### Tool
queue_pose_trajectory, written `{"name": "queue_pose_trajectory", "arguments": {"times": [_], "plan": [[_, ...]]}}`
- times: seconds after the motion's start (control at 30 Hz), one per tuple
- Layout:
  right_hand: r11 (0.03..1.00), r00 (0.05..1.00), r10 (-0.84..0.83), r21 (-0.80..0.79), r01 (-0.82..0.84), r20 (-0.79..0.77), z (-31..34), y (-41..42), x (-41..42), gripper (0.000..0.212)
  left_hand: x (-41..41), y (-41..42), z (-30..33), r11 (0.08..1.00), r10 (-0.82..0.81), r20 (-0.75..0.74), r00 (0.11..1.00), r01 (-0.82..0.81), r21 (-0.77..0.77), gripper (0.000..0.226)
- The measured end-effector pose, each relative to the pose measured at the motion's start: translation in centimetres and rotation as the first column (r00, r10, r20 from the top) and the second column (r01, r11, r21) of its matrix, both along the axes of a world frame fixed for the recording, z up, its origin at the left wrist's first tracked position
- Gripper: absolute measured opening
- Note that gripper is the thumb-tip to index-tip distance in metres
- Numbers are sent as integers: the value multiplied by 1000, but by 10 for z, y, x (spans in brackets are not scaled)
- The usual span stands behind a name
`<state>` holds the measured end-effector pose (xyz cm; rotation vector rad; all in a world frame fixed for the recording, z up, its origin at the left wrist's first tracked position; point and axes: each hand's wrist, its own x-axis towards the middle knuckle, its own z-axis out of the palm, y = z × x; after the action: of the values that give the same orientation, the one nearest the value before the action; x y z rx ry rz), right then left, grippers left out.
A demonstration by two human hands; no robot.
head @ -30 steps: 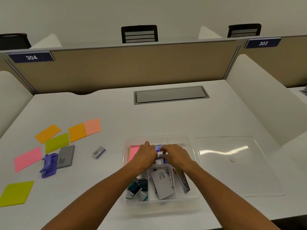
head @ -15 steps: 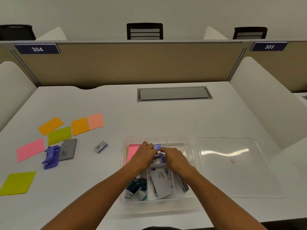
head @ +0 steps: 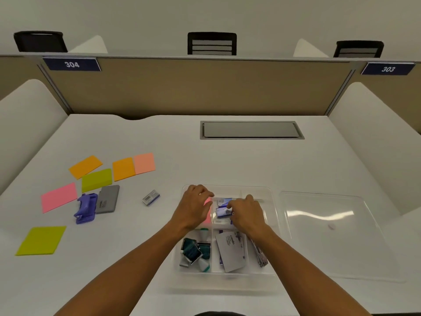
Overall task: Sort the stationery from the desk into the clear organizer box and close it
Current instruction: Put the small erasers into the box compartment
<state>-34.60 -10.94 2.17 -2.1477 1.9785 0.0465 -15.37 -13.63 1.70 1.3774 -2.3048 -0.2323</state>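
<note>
The clear organizer box [head: 227,275] sits open in front of me, and its clear lid [head: 330,236] lies flat to its right. My right hand [head: 247,214] pinches a small blue and white box [head: 222,212] in a back compartment. Curled over the pink sticky notes [head: 207,201] in the box's back left compartment is my left hand [head: 196,206]; its fingertips are hidden and nothing shows in it. Inside lie teal binder clips [head: 193,249], a white card [head: 231,252] and a metal tool [head: 259,255].
Loose on the desk's left: orange [head: 85,166], green [head: 96,180], salmon [head: 144,163], pink [head: 59,197] and yellow-green [head: 41,240] sticky notes, a purple stapler [head: 85,208], a grey case [head: 107,199], a small staple box [head: 150,197]. A grey cable hatch [head: 250,130] lies behind.
Both hands were together on the small blue box. My left hand has let go and moved left over the pink notes; my right hand stays on the box.
</note>
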Motion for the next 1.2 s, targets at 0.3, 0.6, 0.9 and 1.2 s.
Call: {"name": "queue_pose_trajectory", "arguments": {"times": [0.3,0.6,0.9,1.2], "plan": [[994,991,-71,-79,80,117,3,-11,15,34,62,-18,2,948,312,-174,934,-293,126,29],[994,959,2,-104,29,285,12,-5,48,37,123,-22,-25,719,509,164,845,-522,460,64],[995,906,-8,-86,48,424,-1,13,59,35,126,-20,-40,854,383,115,917,-399,333,31],[991,657,-53,-43,130,752,15,9,67,38,57,-12,23,968,223,-397,891,-155,197,49]]}}
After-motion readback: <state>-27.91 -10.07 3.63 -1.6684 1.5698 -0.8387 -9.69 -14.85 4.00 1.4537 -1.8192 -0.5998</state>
